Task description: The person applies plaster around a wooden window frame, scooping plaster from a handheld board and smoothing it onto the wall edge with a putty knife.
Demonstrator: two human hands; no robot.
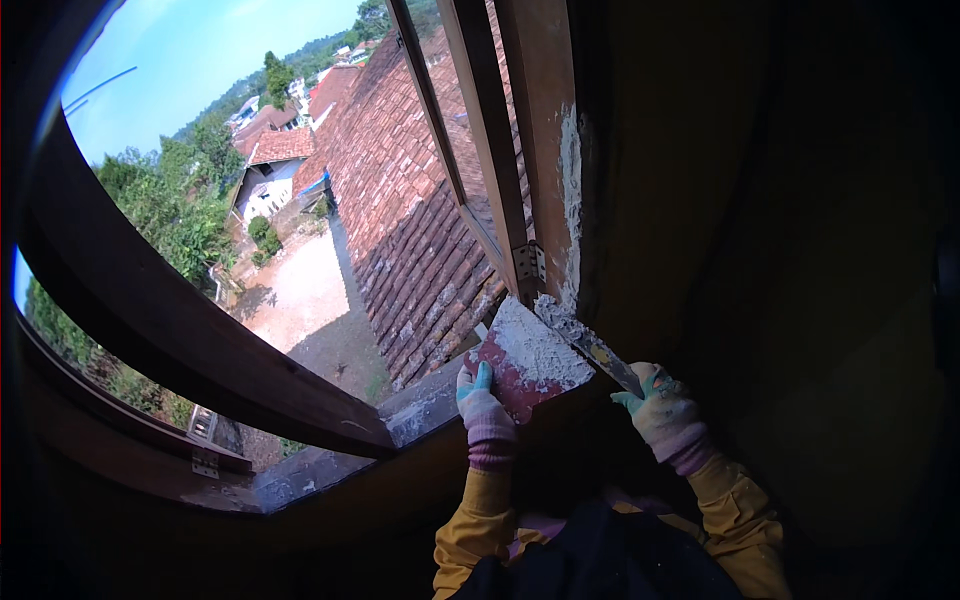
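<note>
Grip closed on its left edge, the left hand [482, 400], in a pale glove with teal thumb, holds a flat dark-red board [512, 398] below the window's corner. The right hand [663, 412], similarly gloved, closes around the lower end of a long, narrow, paste-smeared scraper [592, 347], its blade running along the board's upper right edge; whether they touch cannot be told. Open brown wooden sash [484, 130] and metal hinge [530, 262] stand just above, and a dark, heavy timber bar [220, 310] crosses at left. Lumpy grey-white paste [545, 345] coats the board; rough white filler [571, 190] streaks the upright brown jamb [543, 110]. Weathered, ridged red-brown roof tiles [425, 250] slope outside.
</note>
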